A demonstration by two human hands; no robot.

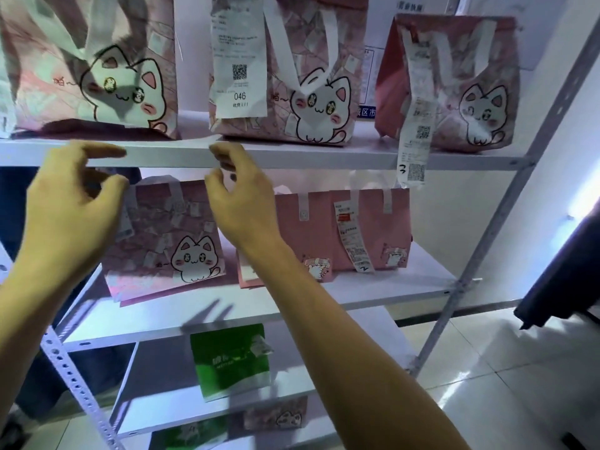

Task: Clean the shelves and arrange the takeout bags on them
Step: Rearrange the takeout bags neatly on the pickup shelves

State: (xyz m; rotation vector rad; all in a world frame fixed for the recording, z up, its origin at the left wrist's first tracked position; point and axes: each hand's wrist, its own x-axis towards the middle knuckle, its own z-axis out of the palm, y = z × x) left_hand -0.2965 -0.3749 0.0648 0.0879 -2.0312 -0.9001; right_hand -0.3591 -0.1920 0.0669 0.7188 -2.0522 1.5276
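While both hands (69, 203) (242, 203) hover loosely curled – seemingly holding nothing – just below the top shelf (292, 155), cat bags (285, 69) above.

Free room and obstructions at the shelves

The top shelf (292, 155) is crowded by three cat-print bags – gaps are left between the left bag (91, 66), the middle bag (289, 69) and the right bag (454, 82). The opening below is partly blocked by a hanging receipt (414, 131), while the front strip of the second shelf (259, 306) is left bare before two pink bags.
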